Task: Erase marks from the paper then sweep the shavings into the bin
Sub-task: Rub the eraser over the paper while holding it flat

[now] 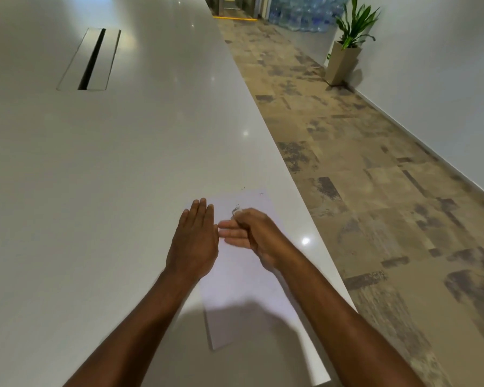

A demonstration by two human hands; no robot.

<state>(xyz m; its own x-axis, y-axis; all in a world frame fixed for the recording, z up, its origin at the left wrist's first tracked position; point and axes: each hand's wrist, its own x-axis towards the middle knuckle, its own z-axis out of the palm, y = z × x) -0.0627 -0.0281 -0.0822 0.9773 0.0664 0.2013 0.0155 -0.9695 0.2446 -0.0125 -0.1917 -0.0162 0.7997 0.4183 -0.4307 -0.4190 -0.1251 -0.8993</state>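
Note:
A white sheet of paper (pixel 243 289) lies near the right edge of the white table (pixel 109 177). A grey pencil scribble (pixel 236 209) shows near the paper's far end, and a small dark mark (pixel 261 194) sits by its far corner. A few dark specks of shavings (pixel 242 188) lie on the table just beyond the sheet. My left hand (pixel 193 241) rests flat, fingers together, on the paper's left edge. My right hand (pixel 252 233) is blurred over the paper, its thumb and forefinger pinched at the scribble; whether they hold anything is hidden. No bin is in view.
The table's right edge (pixel 299 213) runs close beside the paper, with patterned carpet (pixel 375 191) below it. A cable slot (pixel 91 60) is set into the table at the far left. A potted plant (pixel 344 60) stands by the far wall.

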